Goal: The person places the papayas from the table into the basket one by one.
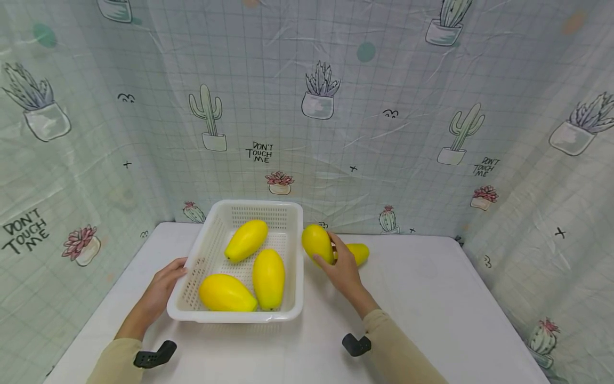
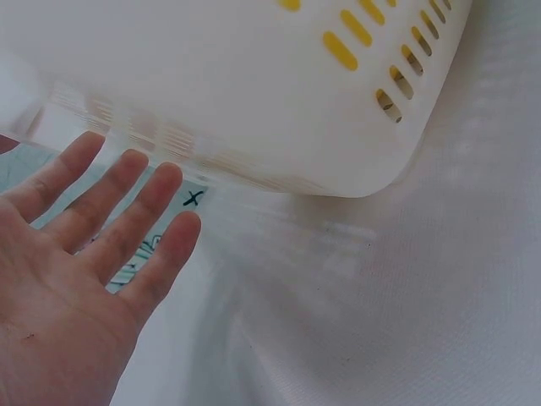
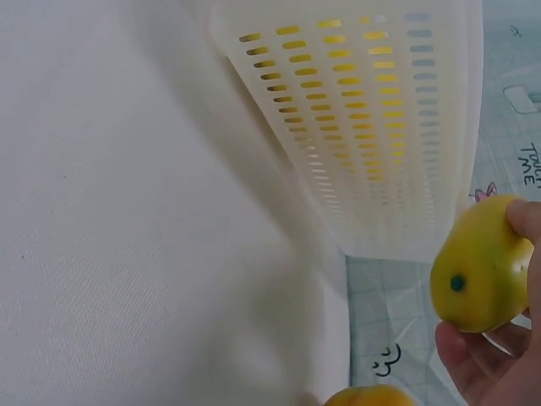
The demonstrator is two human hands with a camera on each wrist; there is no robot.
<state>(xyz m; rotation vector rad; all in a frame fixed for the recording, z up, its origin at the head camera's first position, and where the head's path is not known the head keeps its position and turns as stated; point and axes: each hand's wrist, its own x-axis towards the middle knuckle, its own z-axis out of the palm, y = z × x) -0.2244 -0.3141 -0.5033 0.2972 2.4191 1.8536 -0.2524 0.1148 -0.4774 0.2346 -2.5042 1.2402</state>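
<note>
A white perforated plastic basket [image 1: 240,317] holds three smooth yellow fruits, shaped like papayas or mangoes; one yellow fruit [image 1: 246,241] lies at the back. My right hand [image 1: 346,272] grips another yellow fruit [image 1: 316,242] between thumb and fingers, just outside the basket's right rim. In the right wrist view this held fruit [image 3: 482,271] shows a dark green nub at its end. A further yellow fruit [image 1: 358,254] lies on the table, partly behind the right hand. My left hand [image 1: 160,288] is at the basket's left side, its fingers [image 2: 139,224] straight in the left wrist view.
The white-covered table [image 1: 422,309] extends to the right of the basket. Behind it and at both sides hangs a curtain [image 1: 369,160] printed with cacti. A black device [image 1: 155,356] is on the left wrist, and another [image 1: 356,345] on the right.
</note>
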